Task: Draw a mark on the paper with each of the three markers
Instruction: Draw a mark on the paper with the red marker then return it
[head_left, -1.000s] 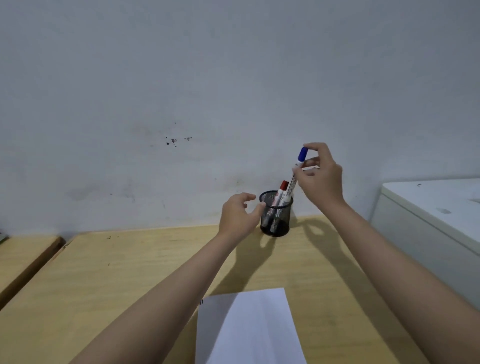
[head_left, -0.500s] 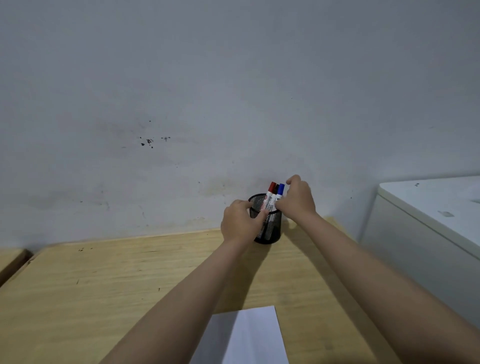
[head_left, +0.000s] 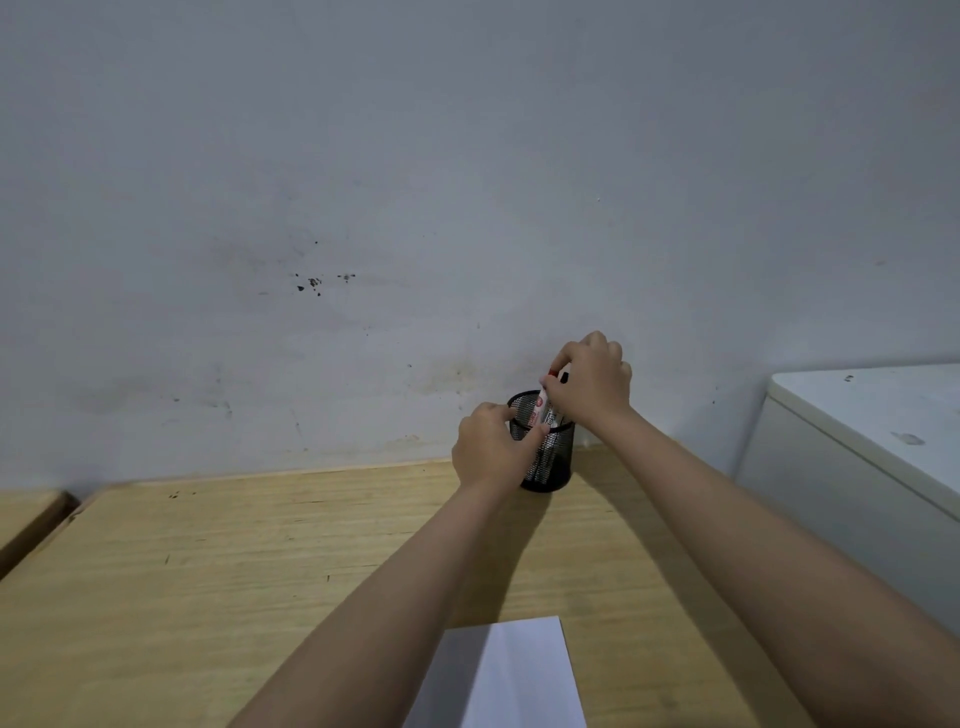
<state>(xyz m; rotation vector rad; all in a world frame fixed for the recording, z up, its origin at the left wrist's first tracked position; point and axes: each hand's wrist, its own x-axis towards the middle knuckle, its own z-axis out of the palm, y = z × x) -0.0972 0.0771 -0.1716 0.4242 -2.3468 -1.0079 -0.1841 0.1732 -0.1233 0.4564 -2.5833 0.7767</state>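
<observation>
A black mesh pen cup stands on the wooden table near the wall. My left hand grips the cup's near rim. My right hand is above the cup, its fingers pinched on the top of the red-capped marker, which leans in the cup. Other markers in the cup are mostly hidden behind my right hand. A white sheet of paper lies at the table's near edge, partly shaded by my left arm.
A white cabinet stands right of the table, its top higher than the tabletop. A grey wall rises directly behind the cup. A second wooden surface lies at the far left.
My right hand lowered the blue marker into the cup, let go of it, and now pinches the red marker's top. My left hand closed onto the cup's rim.
</observation>
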